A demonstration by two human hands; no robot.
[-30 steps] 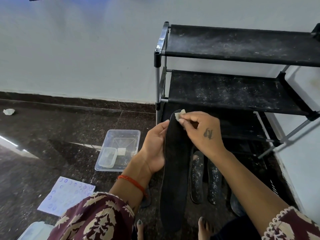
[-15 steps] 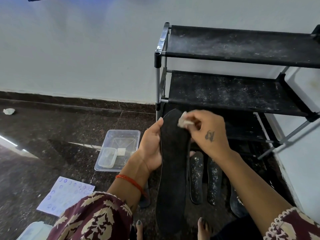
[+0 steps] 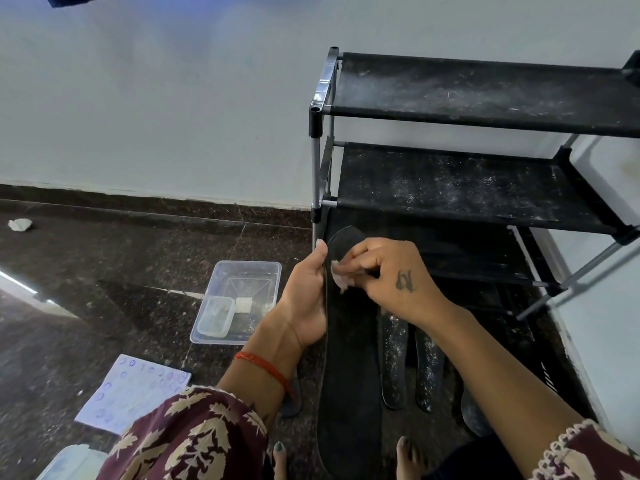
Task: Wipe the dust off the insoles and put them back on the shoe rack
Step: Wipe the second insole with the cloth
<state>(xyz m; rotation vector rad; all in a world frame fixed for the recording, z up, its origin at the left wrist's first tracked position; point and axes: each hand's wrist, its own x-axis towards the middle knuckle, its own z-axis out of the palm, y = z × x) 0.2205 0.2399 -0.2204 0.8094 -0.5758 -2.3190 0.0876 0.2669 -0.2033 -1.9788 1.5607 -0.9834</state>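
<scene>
Head view: left hand [image 3: 306,296] is gripping the insole [image 3: 349,375] edge just below the shoe rack [image 3: 485,188], bracing it while right hand [image 3: 388,275] fingers are pinching a wipe [image 3: 341,282] against it.

A pale grey-white wall [image 3: 156,98] fills the far side, edged at the bottom by a dark stone skirting [image 3: 138,206]. The floor [image 3: 104,271] is dark speckled polished stone, catching a bright streak of light at the left.
</scene>
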